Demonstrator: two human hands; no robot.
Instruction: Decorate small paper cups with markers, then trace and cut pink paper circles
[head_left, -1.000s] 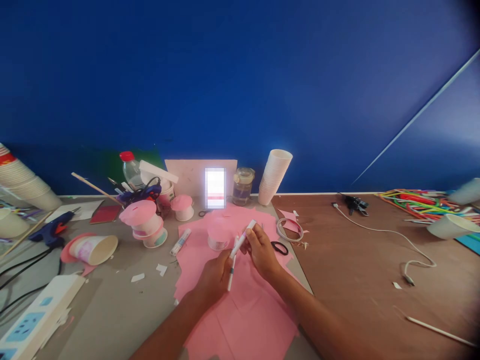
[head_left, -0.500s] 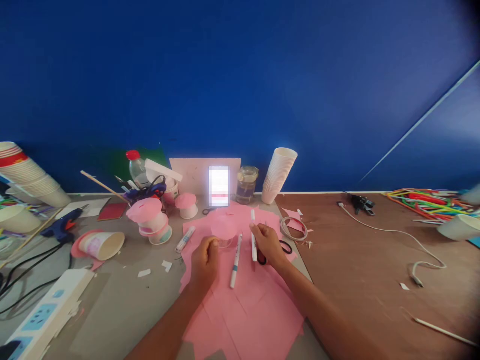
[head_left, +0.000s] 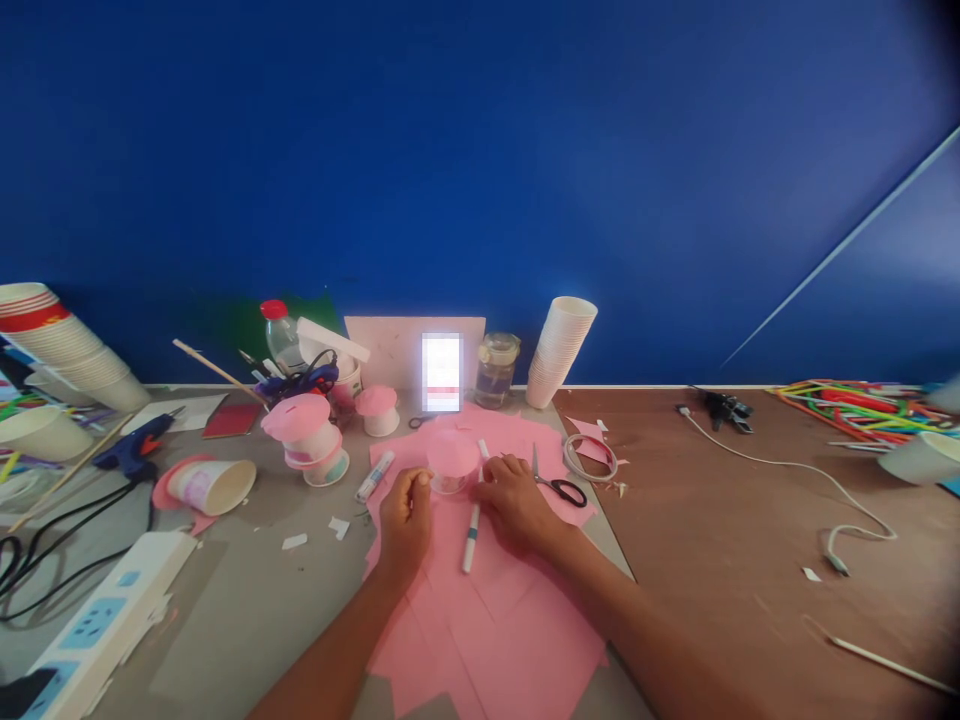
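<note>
Sheets of flat pink paper (head_left: 517,640) overlap across the lower centre of the frame, with both bare hands over them. The left hand (head_left: 406,515), just left of centre, is curled into a loose fist beside a white paper cup with a round pink paper top (head_left: 454,452); I cannot tell whether anything is inside it. The right hand (head_left: 516,500), fingers bent downward, partly covers a slim white marker with a blue band (head_left: 470,548), which lies slanted at the centre of the frame; whether the fingers grip it I cannot tell. Black-handled metal scissors (head_left: 564,490) lie to the right of that hand. A thick white printed marker (head_left: 374,478) rests at the paper's left edge. Behind, a clear glass jar (head_left: 495,375) stands near a leaning stack of white paper cups (head_left: 561,350).
</note>
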